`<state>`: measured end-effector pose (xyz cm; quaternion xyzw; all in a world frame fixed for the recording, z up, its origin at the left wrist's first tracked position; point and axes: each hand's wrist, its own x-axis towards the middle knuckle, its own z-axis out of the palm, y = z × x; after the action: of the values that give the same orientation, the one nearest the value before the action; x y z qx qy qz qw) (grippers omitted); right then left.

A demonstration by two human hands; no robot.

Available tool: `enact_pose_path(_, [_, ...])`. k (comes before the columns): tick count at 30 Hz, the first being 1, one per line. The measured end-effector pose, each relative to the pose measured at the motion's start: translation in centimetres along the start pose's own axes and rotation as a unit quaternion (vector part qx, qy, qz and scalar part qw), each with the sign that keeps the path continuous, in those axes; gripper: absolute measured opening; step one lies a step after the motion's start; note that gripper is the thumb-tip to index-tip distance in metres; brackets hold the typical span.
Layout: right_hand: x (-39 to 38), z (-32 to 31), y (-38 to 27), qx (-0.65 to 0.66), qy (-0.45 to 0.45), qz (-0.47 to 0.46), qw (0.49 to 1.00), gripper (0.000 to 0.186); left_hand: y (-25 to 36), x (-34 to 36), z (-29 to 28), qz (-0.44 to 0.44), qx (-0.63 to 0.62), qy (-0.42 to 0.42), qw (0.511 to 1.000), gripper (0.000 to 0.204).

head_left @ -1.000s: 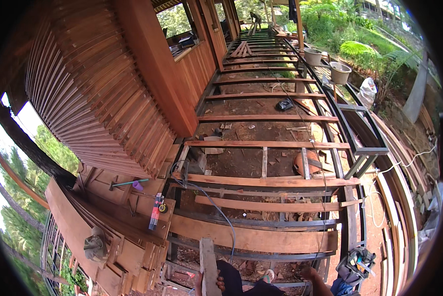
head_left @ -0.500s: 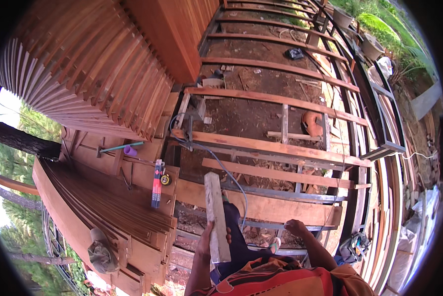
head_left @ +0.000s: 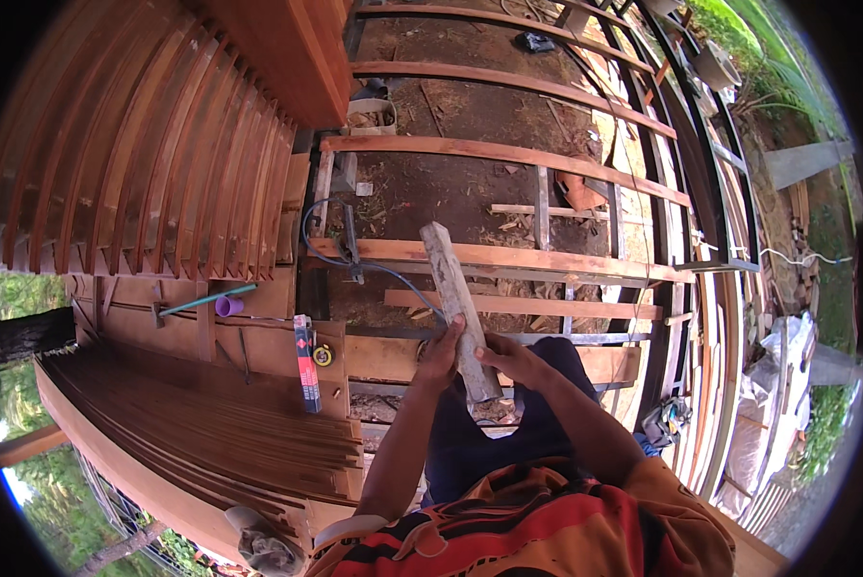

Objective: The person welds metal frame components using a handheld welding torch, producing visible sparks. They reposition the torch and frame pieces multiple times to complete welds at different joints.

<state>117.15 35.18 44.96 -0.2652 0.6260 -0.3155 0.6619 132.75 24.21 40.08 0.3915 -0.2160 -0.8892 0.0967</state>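
Observation:
A long, weathered grey wooden block (head_left: 453, 288) slants in front of me, its far end tipped to the left. My left hand (head_left: 440, 353) is closed round its left side near the lower half. From the other side my right hand (head_left: 508, 360) grips it, thumb lying on the wood. The undersides of the fingers are hidden. Below the block, my legs in dark trousers (head_left: 556, 370) show. Beyond it runs a reddish wooden joist (head_left: 547, 258) of the open frame.
On boards at left lie a long narrow box (head_left: 306, 363), a tape measure (head_left: 323, 356), a purple cup (head_left: 227, 306) and a hammer (head_left: 200, 300) with a teal handle. A blue cable (head_left: 393, 273) loops over the frame. Stacked planks (head_left: 200, 413) and a cap (head_left: 263, 543) are nearer.
My right hand has come in from the right and taken hold of the block. The block has moved farther and to the right, and its tilt has increased. My view has shifted.

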Motion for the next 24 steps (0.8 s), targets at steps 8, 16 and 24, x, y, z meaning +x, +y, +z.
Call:
enact_pose_path(8, [5.0, -12.0, -8.9, 0.006, 0.045, -0.099, 0.994, 0.075, 7.7, 8.2, -3.8, 0.206, 0.142, -0.005, 0.968, 0.07])
enact_pose_path(16, [25.0, -14.0, -9.8, -0.029, -0.074, -0.131, 0.988, 0.074, 10.6, 18.6, -3.3, 0.346, 0.326, 0.025, 0.879, 0.09])
enact_pose_path(24, [46.8, -23.3, -3.1, -0.417, 0.097, -0.303, 0.851, 0.09, 4.8, 24.2, -13.9, 0.313, 0.467, 0.255, 0.787, 0.095])
